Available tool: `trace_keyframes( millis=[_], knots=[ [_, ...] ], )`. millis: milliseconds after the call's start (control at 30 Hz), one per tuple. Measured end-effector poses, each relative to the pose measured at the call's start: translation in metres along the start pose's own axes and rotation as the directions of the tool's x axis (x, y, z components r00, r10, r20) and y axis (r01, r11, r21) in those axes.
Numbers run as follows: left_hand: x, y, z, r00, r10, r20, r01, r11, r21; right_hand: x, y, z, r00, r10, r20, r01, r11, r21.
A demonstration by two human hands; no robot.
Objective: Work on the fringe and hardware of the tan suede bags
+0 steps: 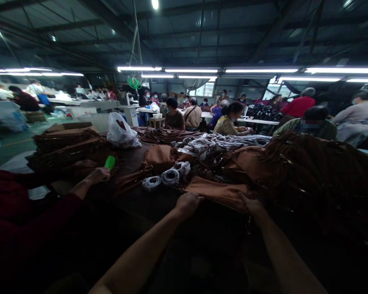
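My left hand (188, 203) is closed on the near left edge of a flat brown leather bag piece (217, 190) on the dark worktable (147, 204). At the piece's near right edge my right hand (252, 205) grips it with fingers curled. Both forearms reach forward from the bottom of the view. Just beyond the piece lie white coiled cords (168, 177) and another brown bag (159, 157).
A co-worker in a dark red sleeve at the left holds a green object (109, 162). Stacks of brown leather pieces (67, 147), a white plastic bag (121, 132) and a big heap of fringed brown bags (309, 163) crowd the table. Several seated workers fill the background.
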State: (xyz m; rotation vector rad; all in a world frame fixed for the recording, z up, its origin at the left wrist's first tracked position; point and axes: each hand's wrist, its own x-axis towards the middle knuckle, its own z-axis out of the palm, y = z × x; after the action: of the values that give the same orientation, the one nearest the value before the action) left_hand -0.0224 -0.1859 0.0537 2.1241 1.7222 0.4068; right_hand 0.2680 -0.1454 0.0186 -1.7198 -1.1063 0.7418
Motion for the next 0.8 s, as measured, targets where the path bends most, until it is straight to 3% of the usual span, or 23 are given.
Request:
trace_keyframes(
  millis=[100,167,233,300,367,467,533,600,633,700,733,800],
  knots=[
    [-0.007,-0.039,0.0,0.995,-0.103,-0.016,0.104,0.986,0.132,-0.001,0.012,-0.003,1.0,0.025,-0.006,-0.025,0.999,-0.02],
    [-0.012,-0.053,0.001,0.988,-0.153,-0.014,0.153,0.965,0.213,-0.001,0.015,-0.002,1.0,0.013,0.008,-0.013,0.999,-0.036],
    [-0.016,-0.051,-0.001,0.977,-0.186,-0.1,0.207,0.938,0.278,0.0,0.014,-0.001,0.999,0.009,0.036,-0.006,0.998,-0.067],
    [-0.017,-0.039,-0.002,0.955,-0.127,-0.269,0.209,0.93,0.303,-0.001,0.012,0.0,0.998,0.008,0.061,-0.001,0.994,-0.112],
    [-0.014,-0.022,0.001,0.937,0.053,-0.344,0.051,0.957,0.287,-0.002,0.009,0.0,0.997,0.004,0.078,0.009,0.986,-0.164],
    [0.001,-0.002,0.012,0.936,0.308,-0.172,-0.282,0.946,0.158,-0.005,0.005,-0.002,0.994,-0.002,0.109,0.029,0.968,-0.248],
    [0.014,0.004,0.019,0.934,0.351,-0.059,-0.347,0.935,0.069,-0.01,0.0,-0.008,0.99,0.005,0.142,0.038,0.953,-0.3],
    [0.025,0.008,0.02,0.941,0.33,-0.072,-0.328,0.944,0.033,-0.02,-0.009,-0.018,0.994,0.009,0.107,0.036,0.911,-0.41],
    [0.029,0.009,0.02,0.94,0.321,-0.118,-0.32,0.947,0.028,-0.027,-0.015,-0.022,0.998,-0.026,0.056,0.05,0.869,-0.492],
    [0.035,0.013,0.015,0.92,0.311,-0.24,-0.312,0.949,0.034,-0.042,-0.03,-0.026,0.973,-0.228,-0.017,0.164,0.747,-0.645],
    [0.036,0.016,0.013,0.906,0.311,-0.286,-0.313,0.949,0.041,-0.05,-0.038,-0.025,0.929,-0.37,0.015,0.278,0.67,-0.688],
    [0.039,0.02,0.008,0.886,0.324,-0.332,-0.324,0.944,0.058,-0.062,-0.049,-0.017,0.776,-0.591,0.222,0.574,0.515,-0.637]
  ],
)
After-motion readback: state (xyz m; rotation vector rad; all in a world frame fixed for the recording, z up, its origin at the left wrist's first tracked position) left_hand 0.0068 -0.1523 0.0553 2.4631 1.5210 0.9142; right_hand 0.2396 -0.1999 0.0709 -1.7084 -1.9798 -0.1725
